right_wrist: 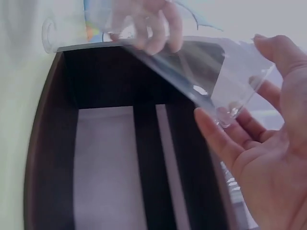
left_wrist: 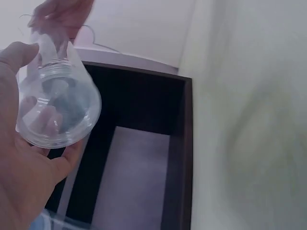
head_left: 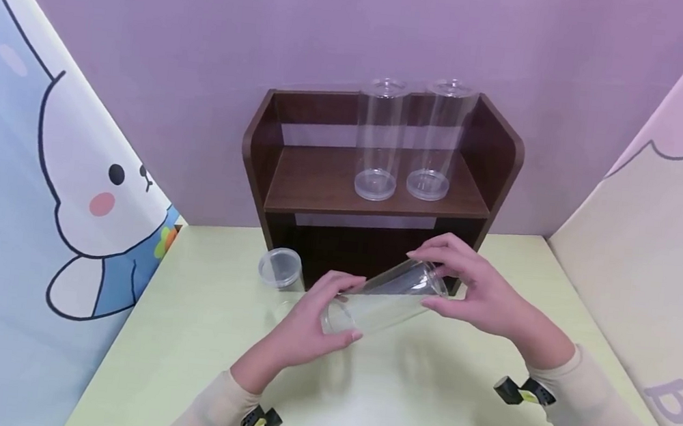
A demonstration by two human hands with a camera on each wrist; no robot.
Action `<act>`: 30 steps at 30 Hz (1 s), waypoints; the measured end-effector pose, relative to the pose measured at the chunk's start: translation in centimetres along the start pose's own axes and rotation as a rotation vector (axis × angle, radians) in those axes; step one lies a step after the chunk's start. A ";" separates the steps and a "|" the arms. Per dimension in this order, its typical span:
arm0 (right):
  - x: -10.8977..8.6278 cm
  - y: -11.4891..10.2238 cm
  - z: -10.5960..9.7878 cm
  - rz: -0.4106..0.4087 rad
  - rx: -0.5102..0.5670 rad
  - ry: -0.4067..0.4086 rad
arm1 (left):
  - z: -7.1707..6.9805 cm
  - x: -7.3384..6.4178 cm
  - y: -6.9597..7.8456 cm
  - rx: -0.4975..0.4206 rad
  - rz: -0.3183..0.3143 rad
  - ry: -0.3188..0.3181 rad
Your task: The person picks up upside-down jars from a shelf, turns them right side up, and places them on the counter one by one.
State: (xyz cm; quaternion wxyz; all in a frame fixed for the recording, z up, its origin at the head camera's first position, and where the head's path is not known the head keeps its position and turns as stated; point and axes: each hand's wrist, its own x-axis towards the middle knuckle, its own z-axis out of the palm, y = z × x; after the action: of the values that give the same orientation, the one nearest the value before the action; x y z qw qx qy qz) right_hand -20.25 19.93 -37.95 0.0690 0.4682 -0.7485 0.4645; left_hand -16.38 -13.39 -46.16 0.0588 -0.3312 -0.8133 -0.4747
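A clear plastic cylinder jar (head_left: 387, 301) is held tilted over the table, its right end higher than its left. My left hand (head_left: 308, 326) grips the lower left end, thumb on the near side and fingers on the far side. At the other end, my right hand (head_left: 482, 292) holds the jar between thumb and fingers. In the left wrist view the round end of the jar (left_wrist: 62, 112) faces the camera within the left fingers. The right wrist view shows the jar's wall (right_wrist: 206, 72) stretching from one hand to the other.
Behind the hands stands a dark brown two-tier shelf (head_left: 320, 177). Two clear jars, one on the left (head_left: 379, 141) and one on the right (head_left: 440, 140), stand upright on its upper board. Another lidded clear jar (head_left: 280, 269) is on the pale green table (head_left: 191, 363), left of the shelf's front.
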 end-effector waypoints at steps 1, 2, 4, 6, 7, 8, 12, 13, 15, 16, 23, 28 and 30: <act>-0.2 0.3 0.0 -0.020 0.049 0.023 | -0.2 0.0 0.1 -0.011 0.004 0.012; -0.4 0.7 0.0 -0.040 0.104 0.044 | -0.4 0.0 0.2 -0.025 0.007 0.025; -0.8 1.3 0.1 -0.084 0.216 0.082 | -0.7 0.0 0.4 -0.052 0.012 0.050; -1.2 2.0 0.3 -0.116 0.302 0.116 | -1.0 0.1 0.6 -0.090 0.029 0.076; -1.4 2.2 0.3 -0.115 0.331 0.133 | -1.1 0.1 0.6 -0.102 0.039 0.089; -1.6 2.5 0.4 -0.108 0.358 0.148 | -1.2 0.2 0.7 -0.115 0.054 0.104; -2.4 3.3 0.8 -0.055 0.441 0.185 | -1.9 0.5 0.9 -0.157 0.114 0.166; -2.5 3.5 0.9 -0.046 0.455 0.184 | -2.1 0.7 0.9 -0.169 0.129 0.181; -2.8 3.9 1.2 -0.035 0.472 0.171 | -2.5 1.0 0.9 -0.198 0.153 0.204; -3.0 4.1 1.3 -0.031 0.476 0.164 | -2.7 1.1 1.0 -0.209 0.165 0.211; -4.4 5.3 3.8 0.107 0.477 0.115 | -3.9 2.1 1.7 -0.259 0.178 0.231; -4.8 5.8 6.4 0.149 0.449 0.104 | -4.1 2.6 2.2 -0.296 0.172 0.242; -4.8 6.1 7.4 0.144 0.403 0.095 | -4.1 2.9 2.4 -0.309 0.177 0.250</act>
State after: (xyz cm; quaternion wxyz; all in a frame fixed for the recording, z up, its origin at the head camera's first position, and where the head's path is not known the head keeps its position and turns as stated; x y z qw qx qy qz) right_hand -19.82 18.14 -48.49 -0.0242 0.3956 -0.6679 0.6300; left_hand -18.03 -14.54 -40.97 0.1492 -0.3452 -0.6851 -0.6239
